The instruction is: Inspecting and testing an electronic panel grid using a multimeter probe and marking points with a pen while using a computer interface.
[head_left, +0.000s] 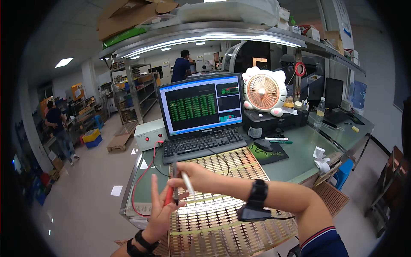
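Note:
My left hand [158,218] is low at the centre, its index finger pointing up. Between its thumb and fingers is a red test probe [169,195], and a red lead runs from there toward the white box. My right hand [198,176] reaches in from the right and meets the left hand's fingertips. It is closed round a white pen-shaped tool [187,183]. A thin dark probe [175,171] stands upright between the hands; which fingers grip it is partly hidden. Beneath both hands lies a gold-coloured circuit board panel [239,233] with rows of small slots.
Behind the panel are a keyboard [205,143], a monitor [201,107] and a white box [150,133] with red lights. A cat-shaped fan [264,92], mouse [263,144] and bottle [320,112] stand to the right. Overhead runs a loaded shelf [214,32]. Two people are farther off.

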`<state>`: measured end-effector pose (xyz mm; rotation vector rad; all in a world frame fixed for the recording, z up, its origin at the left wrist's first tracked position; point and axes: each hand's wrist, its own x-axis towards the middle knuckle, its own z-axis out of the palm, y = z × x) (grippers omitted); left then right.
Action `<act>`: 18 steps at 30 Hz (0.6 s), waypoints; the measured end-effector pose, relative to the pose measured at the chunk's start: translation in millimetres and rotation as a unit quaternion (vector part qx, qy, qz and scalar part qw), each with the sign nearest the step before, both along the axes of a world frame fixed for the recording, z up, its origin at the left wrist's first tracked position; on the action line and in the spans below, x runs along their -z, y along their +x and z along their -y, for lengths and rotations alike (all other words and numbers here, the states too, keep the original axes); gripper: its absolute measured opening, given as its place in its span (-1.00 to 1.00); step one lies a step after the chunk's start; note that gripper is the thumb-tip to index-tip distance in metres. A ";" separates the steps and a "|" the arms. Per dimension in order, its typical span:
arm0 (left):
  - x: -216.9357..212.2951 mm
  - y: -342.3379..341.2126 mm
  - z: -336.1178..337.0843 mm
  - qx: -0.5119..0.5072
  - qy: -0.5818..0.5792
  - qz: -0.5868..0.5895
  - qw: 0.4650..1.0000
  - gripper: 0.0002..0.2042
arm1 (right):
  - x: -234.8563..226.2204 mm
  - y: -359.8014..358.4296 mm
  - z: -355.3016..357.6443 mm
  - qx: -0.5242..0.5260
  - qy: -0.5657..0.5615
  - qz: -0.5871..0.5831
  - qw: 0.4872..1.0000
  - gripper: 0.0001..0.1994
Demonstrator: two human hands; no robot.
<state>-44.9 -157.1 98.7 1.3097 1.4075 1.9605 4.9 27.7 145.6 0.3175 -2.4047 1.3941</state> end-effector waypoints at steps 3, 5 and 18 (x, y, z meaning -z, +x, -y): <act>0.1 -0.3 -5.0 0.052 -0.027 0.151 0.987 -0.26 | 3.8 -17.7 5.5 0.029 0.063 0.007 0.998 -0.62; 4.2 -9.3 -6.2 0.090 -0.017 0.235 0.968 -0.32 | 6.8 -21.2 3.2 0.038 0.066 0.055 0.996 -0.61; -67.3 -93.7 35.8 -0.247 0.345 0.198 0.884 -0.89 | 77.7 -14.3 -209.3 0.222 -0.069 0.030 0.972 -0.78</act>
